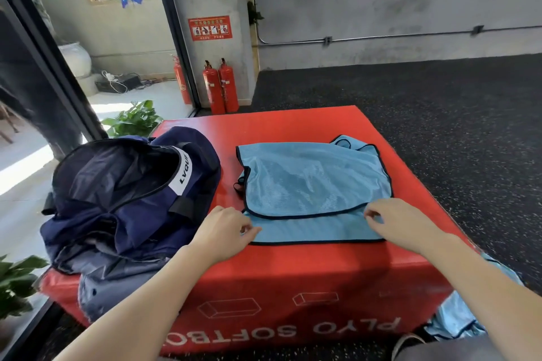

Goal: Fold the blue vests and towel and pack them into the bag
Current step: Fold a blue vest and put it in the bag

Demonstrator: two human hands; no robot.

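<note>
A person is leaning over a red padded plyo box [293,272], working on a light-blue mesh vest with dark piping [315,187] that is lying flat on the box top, right of centre. The left hand [225,230] is resting at the vest's near-left corner, fingers curled and appearing to pinch the hem there; the right hand [399,221] is sitting at the near-right edge, fingertips drawn together on the fabric — whether they are actually nipping the cloth or only pressing it is hard to tell from here.

The vest is lying partly folded, an upper layer doubled over the lower one so that a band of the lower layer is showing along the near side. Its long axis is running left to right across the box, with the strap loops poking out at the far-right corner and the left edge.

Judging by the weave, the garment is going to be light, limp and a little slippery — it will sag and slide unless it is taken by the piped hems or corners, where both hands are already placed.

A navy-blue fabric duffel bag with a white label [129,184] is gaping open on the left of the box, just beside the vest but not touching it. More light-blue mesh fabric [457,313] is hanging low at the box's right side, near the floor.
</note>
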